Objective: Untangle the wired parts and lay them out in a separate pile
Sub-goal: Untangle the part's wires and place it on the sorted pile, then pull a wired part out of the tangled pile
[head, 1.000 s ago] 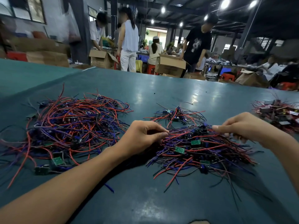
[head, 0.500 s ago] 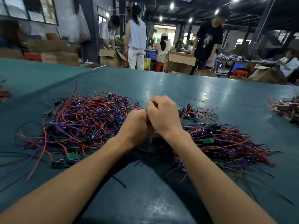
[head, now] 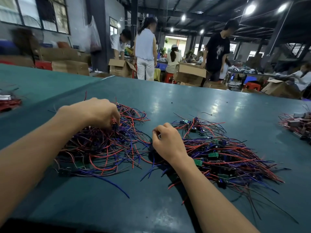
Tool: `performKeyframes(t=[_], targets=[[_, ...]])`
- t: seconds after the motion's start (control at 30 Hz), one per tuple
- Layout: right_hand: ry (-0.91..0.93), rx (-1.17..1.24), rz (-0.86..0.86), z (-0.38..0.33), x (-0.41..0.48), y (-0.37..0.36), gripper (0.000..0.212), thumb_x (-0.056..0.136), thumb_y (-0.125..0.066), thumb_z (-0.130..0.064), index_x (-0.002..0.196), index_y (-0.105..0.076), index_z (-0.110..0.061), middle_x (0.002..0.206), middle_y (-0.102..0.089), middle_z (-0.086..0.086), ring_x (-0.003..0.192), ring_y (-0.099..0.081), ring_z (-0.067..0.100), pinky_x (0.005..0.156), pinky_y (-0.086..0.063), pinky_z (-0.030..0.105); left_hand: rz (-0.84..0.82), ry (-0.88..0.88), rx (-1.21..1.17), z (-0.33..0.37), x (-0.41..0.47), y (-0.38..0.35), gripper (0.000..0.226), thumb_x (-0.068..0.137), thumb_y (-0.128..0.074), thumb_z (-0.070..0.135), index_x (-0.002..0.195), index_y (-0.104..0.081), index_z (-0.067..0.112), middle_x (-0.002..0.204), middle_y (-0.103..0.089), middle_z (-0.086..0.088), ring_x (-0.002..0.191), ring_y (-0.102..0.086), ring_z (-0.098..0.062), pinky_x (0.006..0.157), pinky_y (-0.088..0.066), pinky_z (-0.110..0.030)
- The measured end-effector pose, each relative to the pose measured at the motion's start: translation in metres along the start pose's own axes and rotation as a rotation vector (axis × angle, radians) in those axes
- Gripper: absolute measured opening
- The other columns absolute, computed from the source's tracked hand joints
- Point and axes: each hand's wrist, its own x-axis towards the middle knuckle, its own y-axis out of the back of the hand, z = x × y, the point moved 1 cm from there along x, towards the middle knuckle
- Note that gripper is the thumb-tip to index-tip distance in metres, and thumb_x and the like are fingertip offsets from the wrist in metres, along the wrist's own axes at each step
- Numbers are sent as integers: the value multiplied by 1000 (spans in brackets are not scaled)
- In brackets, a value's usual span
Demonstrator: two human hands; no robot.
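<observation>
Two heaps of thin red and blue wired parts: tangled heap (head: 104,145) left, sorted pile (head: 227,157) right, on teal table (head: 168,101). Left hand (head: 99,113) pinches into the tangle; right hand (head: 168,142) curled, contents unclear. Yanking likely drags snagged neighbours, small green boards catch.

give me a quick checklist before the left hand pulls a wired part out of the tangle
1. Left hand is down in the tangled pile: ok.
2. Left hand grips a single part: cannot tell, its fingertips are buried in wires.
3. Right hand is placed to hold the tangle down: not ok, it is curled at the gap between the piles.
4. Right hand holds anything: cannot tell.
5. Sorted pile lies apart from the tangle: ok, though a few stray wires cross the gap.
6. Bare table around the piles for laying out: ok.
</observation>
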Motion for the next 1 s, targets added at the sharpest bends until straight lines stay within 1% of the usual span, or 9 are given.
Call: performKeyframes(t=[0.17, 0.4, 0.53, 0.67, 0.73, 0.8, 0.87, 0.9, 1.0], targets=[[10, 1, 3, -1, 1, 0, 24, 100, -54, -21, 102, -72, -6, 95, -59, 9, 88, -56, 27, 85, -49, 39, 256, -124, -240, -7, 2, 18, 14, 86, -79, 23, 99, -81, 29, 96, -77, 5, 83, -67, -14, 84, -54, -31], [54, 46, 51, -3, -1, 3, 27, 97, -55, -13, 119, -69, -8, 109, -64, 9, 93, -60, 27, 91, -49, 43, 406, -113, -314, 4, 3, 49, 19, 95, -67, 15, 109, -79, 20, 103, -75, -1, 95, -67, -23, 92, -51, -34], [64, 46, 49, -3, -2, 4, 33, 98, -54, -13, 129, -64, -9, 111, -65, 10, 97, -60, 27, 94, -48, 45, 256, -11, -257, 1, 5, 50, 33, 92, -56, 4, 112, -77, 19, 111, -74, -2, 101, -66, -22, 95, -53, -36], [45, 38, 14, -2, 0, 3, 35, 99, -53, -15, 132, -62, -11, 117, -65, 10, 105, -60, 27, 98, -47, 44, 34, 73, -157, -9, 7, 37, 32, 97, -53, 9, 118, -75, 19, 117, -73, -1, 101, -65, -23, 93, -53, -36], [40, 31, 3, -2, 0, 2, 35, 99, -52, -16, 132, -62, -11, 119, -64, 10, 107, -59, 27, 99, -46, 44, 24, 106, -116, -15, 8, 33, 24, 96, -53, 9, 104, -75, 14, 116, -73, -7, 98, -64, -26, 93, -54, -40], [52, 33, 9, -2, 0, 1, 34, 99, -53, -15, 131, -63, -11, 119, -65, 10, 106, -60, 28, 99, -46, 44, 161, 124, -149, -19, 10, 32, 22, 93, -51, 4, 97, -71, 12, 114, -72, -16, 97, -65, -31, 91, -54, -44], [66, 47, 43, -1, 1, 0, 33, 97, -54, -13, 128, -65, -10, 117, -66, 10, 100, -62, 28, 96, -47, 43, 376, 101, -400, -18, 13, 33, 24, 95, -51, 1, 104, -73, 6, 105, -73, -19, 81, -66, -31, 72, -54, -40], [68, 65, 71, 0, 1, 0, 31, 97, -56, -13, 126, -67, -9, 115, -67, 10, 95, -62, 27, 93, -48, 41, 436, 84, -652, -15, 14, 33, 25, 99, -51, 3, 112, -72, 5, 96, -74, -16, 65, -61, -22, 59, -50, -33], [36, 187, 190, 1, 3, 1, 22, 95, -62, -13, 113, -75, -9, 104, -69, 4, 75, -55, 11, 78, -45, 20, 291, 55, -1573, 10, 19, 32, 25, 106, -44, 9, 116, -66, 4, 66, -54, -1, 48, -34, -7, 40, -29, -20]])
